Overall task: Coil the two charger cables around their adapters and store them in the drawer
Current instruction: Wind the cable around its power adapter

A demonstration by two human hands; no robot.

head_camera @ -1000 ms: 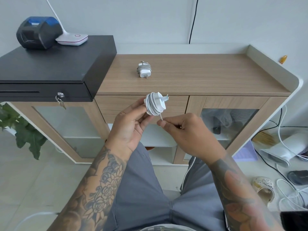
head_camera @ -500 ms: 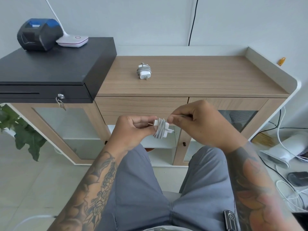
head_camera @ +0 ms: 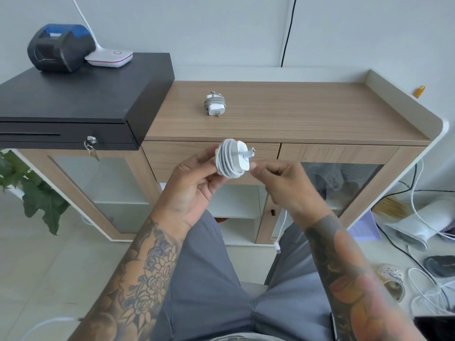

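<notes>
At about six o'clock in the head view, nearest the camera, the person's grey-trousered lap is seen. Just beyond it, near the centre, the white square charger adapter wound with white cable [head_camera: 232, 161] is held up in the air. It is gripped by the left hand [head_camera: 190, 187], whose fingers are curled round the coil from nine o'clock. The right hand [head_camera: 286, 179], at three o'clock of the adapter, is closed in a pinch on the cable close to the adapter's face; the loose white cable tail [head_camera: 280, 228] hangs down from it towards five o'clock, ending in a small plug.

The bundle is judged light and rigid at its core, while the cable is soft and springy (the turns would likely loosen if let go). It is best held across the coils with pressure on the last turn, away from the metal prongs, and the tail kept taut.

Farther off, at twelve o'clock of the hands, the closed wooden drawer front [head_camera: 182, 157] is seen under the light wood cabinet top [head_camera: 307, 114]. On that top, towards twelve o'clock, lies the second white adapter wrapped in grey cable [head_camera: 214, 104], already coiled and well apart from both hands. At ten o'clock stands a black cash box [head_camera: 81, 94].
</notes>
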